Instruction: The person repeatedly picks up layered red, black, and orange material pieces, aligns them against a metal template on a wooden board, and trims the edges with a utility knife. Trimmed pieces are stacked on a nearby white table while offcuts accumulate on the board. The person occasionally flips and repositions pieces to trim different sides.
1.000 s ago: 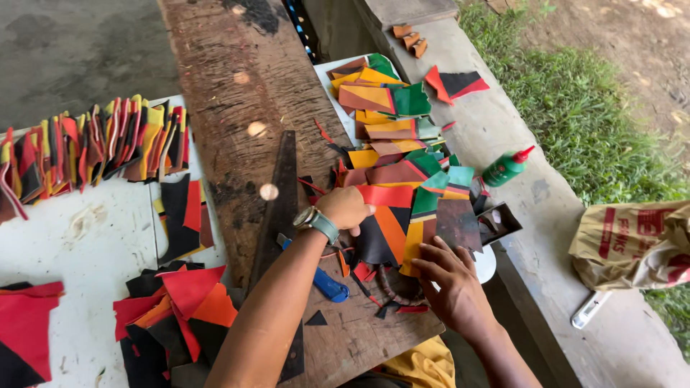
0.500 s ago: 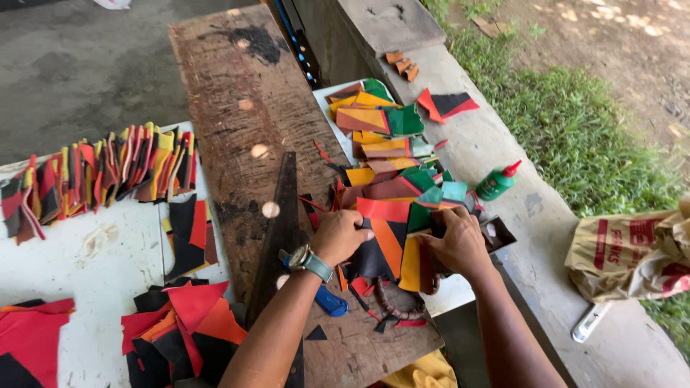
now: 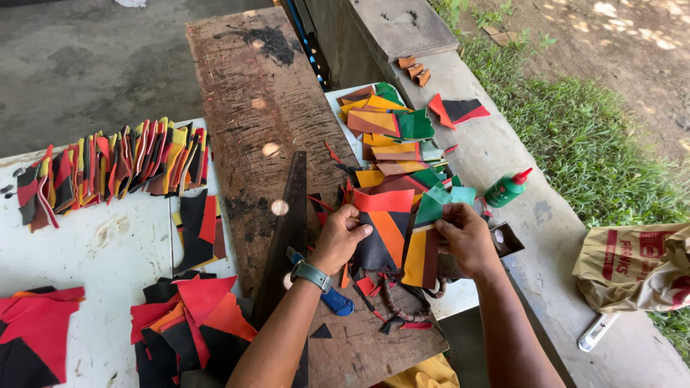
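Since half a second ago I see both hands drawn in closer over the pile, the right one now up on a patch rather than lower at the edge. Largest in my view is the rough wooden plank running away from me, flanked by a white table on my left and a concrete ledge on my right, with grass beyond and bare grey floor at the top left. Rows of folded patches stand on edge on the table, and loose red, black and orange pieces lie heaped nearer me, which reads to me as sorted stock. A dark steel square lies along the plank. On the pile of stitched patches, my left hand is closed on the orange, red and dark patch, seemingly steadying it, while my right hand pinches the yellow, brown and teal patch, lifting it off the pile. A green glue bottle lies on the ledge, near a crumpled paper bag.
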`<state>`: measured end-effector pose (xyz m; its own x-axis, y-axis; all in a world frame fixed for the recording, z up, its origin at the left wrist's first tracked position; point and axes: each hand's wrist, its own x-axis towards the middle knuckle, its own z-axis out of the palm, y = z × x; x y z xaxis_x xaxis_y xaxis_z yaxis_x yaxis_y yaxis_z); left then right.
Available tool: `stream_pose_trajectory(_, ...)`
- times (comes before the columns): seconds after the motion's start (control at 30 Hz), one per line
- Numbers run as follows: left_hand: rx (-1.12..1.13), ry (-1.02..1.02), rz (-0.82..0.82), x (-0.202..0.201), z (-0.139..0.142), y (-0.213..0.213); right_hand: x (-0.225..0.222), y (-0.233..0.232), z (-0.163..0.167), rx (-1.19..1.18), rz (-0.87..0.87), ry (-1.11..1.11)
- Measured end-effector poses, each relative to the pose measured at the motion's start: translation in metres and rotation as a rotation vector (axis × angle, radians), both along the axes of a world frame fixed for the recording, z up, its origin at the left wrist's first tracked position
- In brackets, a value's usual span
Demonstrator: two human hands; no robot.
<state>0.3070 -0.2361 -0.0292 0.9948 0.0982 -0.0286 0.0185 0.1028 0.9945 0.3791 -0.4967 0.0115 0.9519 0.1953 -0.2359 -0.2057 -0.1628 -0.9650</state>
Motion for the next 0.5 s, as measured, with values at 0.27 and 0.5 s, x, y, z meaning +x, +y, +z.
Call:
stream_pose_trajectory(0.27,-0.022,0.03,-0.005,-0.019,0.022,0.009,-0.012,0.008,0.01,0.096,0.049,-0.004)
stream_pose_trajectory(0.5,0.017,-0.05,0.019,-0.031,0.032,0.024,-0.018,0.026,0.023,0.072,0.071,-0.039)
